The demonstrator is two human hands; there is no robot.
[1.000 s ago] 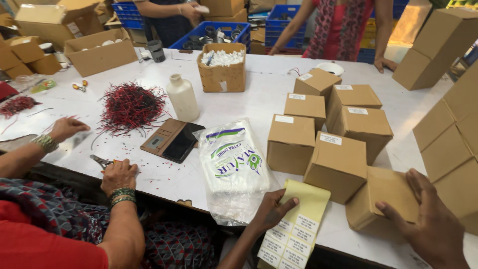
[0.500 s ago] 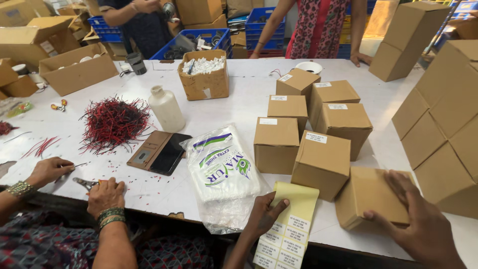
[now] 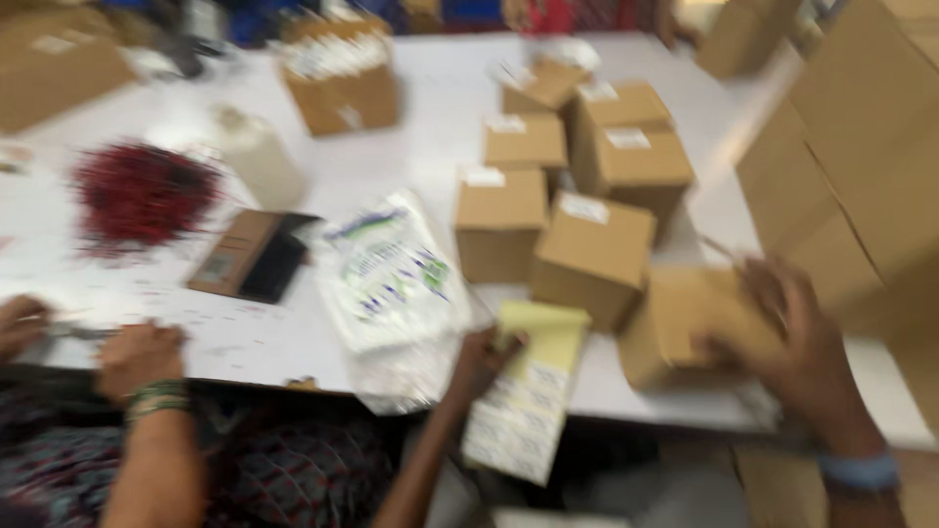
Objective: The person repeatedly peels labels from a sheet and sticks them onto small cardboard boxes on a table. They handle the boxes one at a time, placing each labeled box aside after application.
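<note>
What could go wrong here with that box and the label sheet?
The right hand grips a small cardboard box near the table's front edge; it could slip off. The left hand pins a yellow-backed label sheet that overhangs the edge and may slide or crease. The plastic bag beside it also overhangs.

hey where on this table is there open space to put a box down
Bare white table lies between the open carton at the far edge and the small boxes. Another patch sits before the red pile. It is crowded near the right hand, and the left hand is on the label sheet.
</note>
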